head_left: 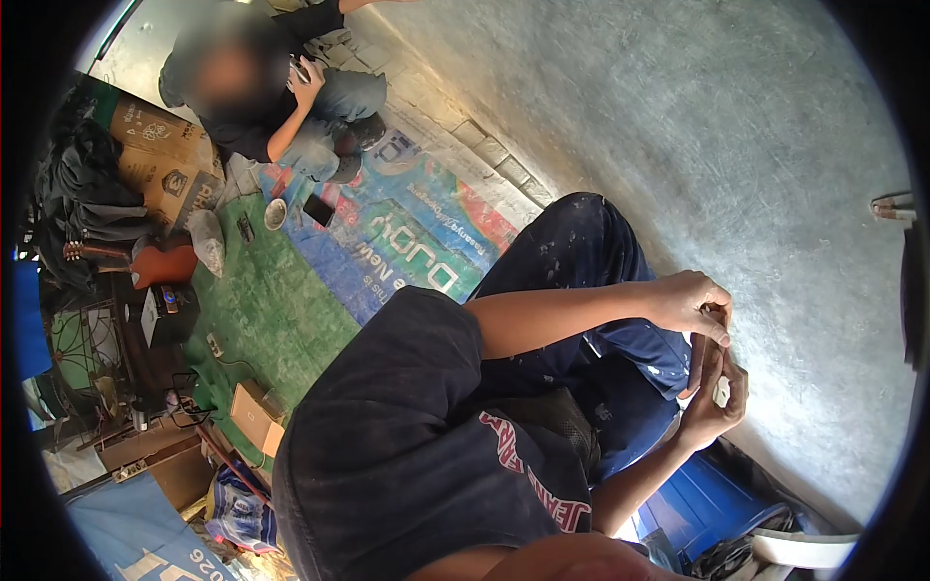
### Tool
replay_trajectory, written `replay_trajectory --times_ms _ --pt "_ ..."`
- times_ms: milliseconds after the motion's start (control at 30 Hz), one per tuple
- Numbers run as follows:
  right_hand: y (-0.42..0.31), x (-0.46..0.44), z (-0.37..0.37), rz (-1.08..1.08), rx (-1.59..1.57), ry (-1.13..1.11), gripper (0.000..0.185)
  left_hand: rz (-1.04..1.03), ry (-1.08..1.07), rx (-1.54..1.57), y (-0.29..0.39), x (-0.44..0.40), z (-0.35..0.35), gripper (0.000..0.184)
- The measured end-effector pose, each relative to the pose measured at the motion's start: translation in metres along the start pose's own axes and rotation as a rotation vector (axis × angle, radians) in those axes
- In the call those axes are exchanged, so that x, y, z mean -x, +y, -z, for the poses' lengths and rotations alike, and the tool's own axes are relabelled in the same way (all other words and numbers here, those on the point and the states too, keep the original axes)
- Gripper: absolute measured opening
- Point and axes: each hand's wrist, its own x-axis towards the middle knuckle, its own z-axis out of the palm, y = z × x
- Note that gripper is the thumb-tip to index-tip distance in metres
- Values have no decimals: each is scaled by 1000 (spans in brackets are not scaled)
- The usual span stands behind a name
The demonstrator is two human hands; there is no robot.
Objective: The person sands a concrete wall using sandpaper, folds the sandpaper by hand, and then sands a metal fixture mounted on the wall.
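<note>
My left hand (690, 304) is closed in a pinch, fingertips pointing down toward my other hand, close above my bent knee. Just below it, my right hand (714, 409) is curled with thumb and fingers together. The fingertips of both hands nearly meet. A small pale spot shows between the right fingers, but what either hand holds is too small and hidden to name. Both hands are beside the grey wall (775, 184). My dark trousers (572, 252) have pale specks on them.
Another person (232, 107) sits at the upper left, holding a phone-like thing. A printed banner (407, 232) and green mat (276, 300) cover the floor. A phone (319, 210), cardboard boxes (160, 160), guitar (163, 263) and blue container (702, 499) lie around.
</note>
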Motion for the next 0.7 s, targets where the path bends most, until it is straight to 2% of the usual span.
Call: replay_trajectory --times_ms 100,167,233,267,333,367,400,533,600,700 --pt "-2 -1 -2 -103 -205 -32 11 -49 -19 20 -1 -1 5 18" --pt "-8 -1 0 -332 -327 -21 14 -153 4 26 -2 -2 3 17" --pt "0 0 -4 -143 -116 -41 14 -190 -33 136 -9 -5 1 17" --pt "-1 1 -2 -207 -109 -53 13 -173 -47 126 -12 -6 2 18" --pt "2 5 -3 -165 -144 12 11 -113 -68 112 -7 -3 0 19" --pt "-3 5 -5 -245 -237 55 11 -68 -70 97 1 -2 2 20" --pt "-6 3 -3 -193 -190 50 10 -47 -85 124 2 -1 2 22" --pt "-8 5 -4 -262 -314 81 11 44 -105 136 5 -1 5 31" --pt "-7 7 -4 -341 -327 -12 14 58 -122 150 13 0 7 29" --pt "-10 6 -5 -374 -363 -16 14 36 -115 76 8 -2 10 25"
